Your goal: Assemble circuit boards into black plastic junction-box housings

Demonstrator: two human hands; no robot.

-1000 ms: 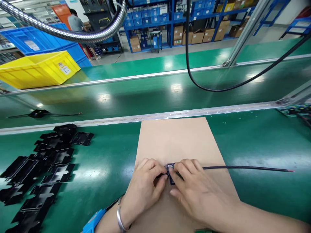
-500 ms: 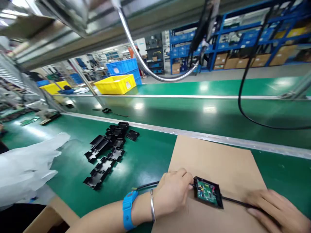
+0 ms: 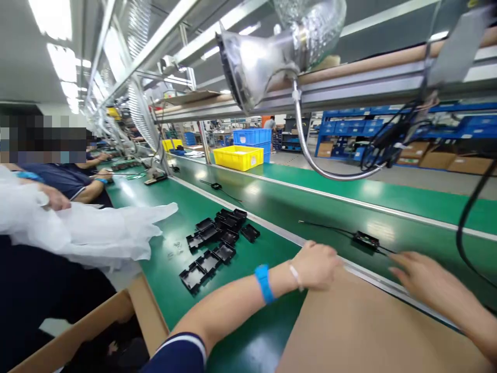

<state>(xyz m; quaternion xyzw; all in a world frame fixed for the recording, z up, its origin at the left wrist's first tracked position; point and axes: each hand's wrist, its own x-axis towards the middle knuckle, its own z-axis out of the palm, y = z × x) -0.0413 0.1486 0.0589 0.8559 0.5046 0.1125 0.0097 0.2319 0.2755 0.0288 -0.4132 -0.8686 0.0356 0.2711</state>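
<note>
A black plastic housing (image 3: 365,240) with a circuit board and a cable out of each side lies on the green conveyor belt. My right hand (image 3: 425,274) is just right of it, thumb and fingers apart beside its right cable, somewhat blurred. My left hand (image 3: 319,265) is above the far edge of a brown cardboard sheet (image 3: 373,326), by the metal rail. Its fingers are curled, and what is inside them, if anything, is hidden. Several empty black housings (image 3: 209,260) lie on the green table to the left.
A second cabled housing (image 3: 216,185) lies farther along the belt. At left a co-worker's hand (image 3: 58,198) holds white plastic sheeting (image 3: 97,228) over the table. A cardboard box (image 3: 149,305) stands below. A metal lamp-like hood (image 3: 256,65) and flexible tube (image 3: 306,150) hang overhead.
The cabled housing has moved from the cardboard sheet forward onto the belt. Both hands have reached forward; the right fingers have come off the cable. The view has tilted up and turned left.
</note>
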